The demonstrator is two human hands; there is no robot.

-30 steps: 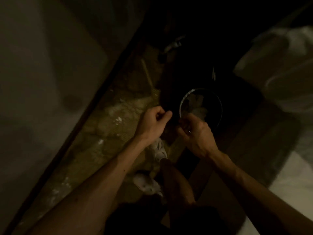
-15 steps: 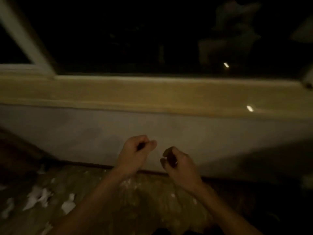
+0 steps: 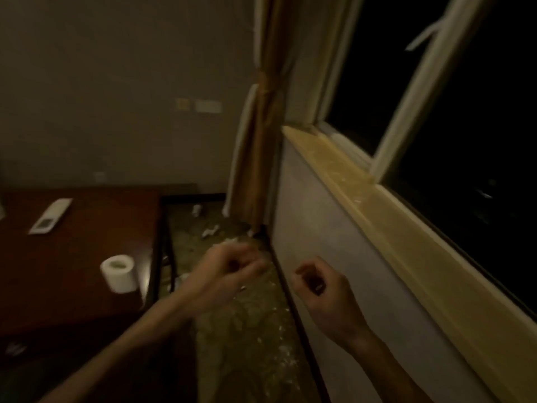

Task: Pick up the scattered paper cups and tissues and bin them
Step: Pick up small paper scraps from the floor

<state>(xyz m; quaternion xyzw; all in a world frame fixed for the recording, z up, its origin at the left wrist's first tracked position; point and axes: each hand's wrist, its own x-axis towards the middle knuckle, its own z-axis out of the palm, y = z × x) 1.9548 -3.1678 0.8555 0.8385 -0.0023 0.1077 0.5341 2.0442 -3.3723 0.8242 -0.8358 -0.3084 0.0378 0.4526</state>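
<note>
**Surroundings.** A dark wooden table (image 3: 72, 257) fills the left side. On it lie a pale remote control (image 3: 50, 216), towards the far edge, and an upright toilet roll (image 3: 119, 273) near the right-hand edge. The table's dark metal frame (image 3: 162, 242) borders the floor strip on the left. In the far corner hangs a tied-back curtain (image 3: 261, 141), reaching down to the floor. To the right run a pale wall (image 3: 334, 242), a wooden window sill (image 3: 377, 205) and a white window frame (image 3: 406, 97) against black glass.

**Hands.** The left hand (image 3: 229, 271) is raised above the floor strip, motion-blurred, fingers curled with the thumb against the fingertips. The right hand (image 3: 322, 292) is raised in front of the pale wall, fingers curled inward. It cannot be determined whether either hand grasps anything.

**Task items.** Small white tissue scraps (image 3: 210, 230) lie on the mottled carpet (image 3: 247, 330) beyond the left hand, close to the curtain's foot. A further pale piece (image 3: 197, 210) lies near the back wall; tissue or cup cannot be told. White specks dot the carpet nearer the viewer. All are crumpled and irregular.

**Clearances.** The carpet strip is narrow, bounded by the table frame on the left and a dark skirting board (image 3: 293, 309) on the right, and closed off by the curtain.
</note>
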